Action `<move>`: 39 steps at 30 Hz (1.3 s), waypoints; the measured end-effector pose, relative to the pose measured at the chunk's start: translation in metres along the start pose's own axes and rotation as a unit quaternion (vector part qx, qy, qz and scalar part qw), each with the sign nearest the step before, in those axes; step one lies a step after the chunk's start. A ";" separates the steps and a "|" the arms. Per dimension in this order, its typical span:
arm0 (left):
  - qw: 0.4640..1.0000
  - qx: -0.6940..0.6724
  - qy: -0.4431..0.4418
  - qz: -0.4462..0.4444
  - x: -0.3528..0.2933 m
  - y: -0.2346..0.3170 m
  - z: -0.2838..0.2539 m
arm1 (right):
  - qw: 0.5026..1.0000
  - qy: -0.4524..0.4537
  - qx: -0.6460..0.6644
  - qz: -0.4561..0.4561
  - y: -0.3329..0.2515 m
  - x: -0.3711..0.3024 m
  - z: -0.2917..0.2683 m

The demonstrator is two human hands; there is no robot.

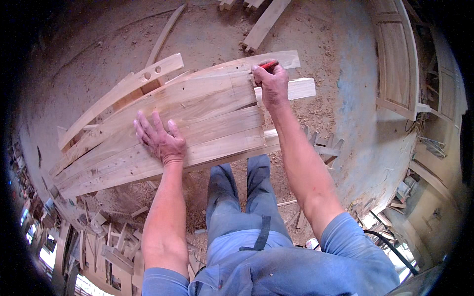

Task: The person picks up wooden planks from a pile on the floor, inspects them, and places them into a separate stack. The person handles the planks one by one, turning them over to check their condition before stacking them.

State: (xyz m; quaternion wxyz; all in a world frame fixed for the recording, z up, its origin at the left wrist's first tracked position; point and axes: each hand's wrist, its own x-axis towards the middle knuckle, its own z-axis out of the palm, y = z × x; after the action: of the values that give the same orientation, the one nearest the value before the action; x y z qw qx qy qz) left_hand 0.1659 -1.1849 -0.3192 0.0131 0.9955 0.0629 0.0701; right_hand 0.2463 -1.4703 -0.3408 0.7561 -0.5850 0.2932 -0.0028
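Note:
Several pale wooden boards [212, 121] lie side by side in front of me, forming a panel. My left hand [160, 135] rests flat on them with its fingers spread. At the panel's far right corner, my right hand [273, 81] grips a red pencil or marker [269, 64]; its tip is hidden by my fingers. A longer board [286, 58] runs along the panel's far edge and sticks out past its right end. Beneath the panel, a squared beam [298, 89] juts out to the right. Small dark holes or knots dot the boards.
A wooden piece with two round holes [163, 69] stands behind the panel. Loose timbers [266, 24] lie on the dusty floor at the far side. A panelled door [397, 59] leans at the right. Scrap wood [116, 249] is piled at the lower left.

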 end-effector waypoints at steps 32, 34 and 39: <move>1.000 -0.003 -0.017 -0.007 0.002 -0.001 0.002 | 0.999 0.031 0.000 -0.011 -0.012 0.013 -0.012; 1.000 0.008 -0.026 -0.016 -0.001 -0.002 -0.003 | 0.998 0.033 -0.060 0.004 -0.003 -0.021 -0.041; 1.000 -0.003 -0.017 -0.017 0.000 -0.001 -0.002 | 0.991 0.074 -0.065 0.093 0.011 -0.105 -0.094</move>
State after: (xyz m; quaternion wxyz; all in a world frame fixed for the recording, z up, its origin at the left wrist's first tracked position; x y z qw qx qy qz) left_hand 0.1659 -1.1841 -0.3174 0.0185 0.9953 0.0792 0.0529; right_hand 0.1134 -1.5131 -0.3177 0.6896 -0.6015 0.4010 0.0433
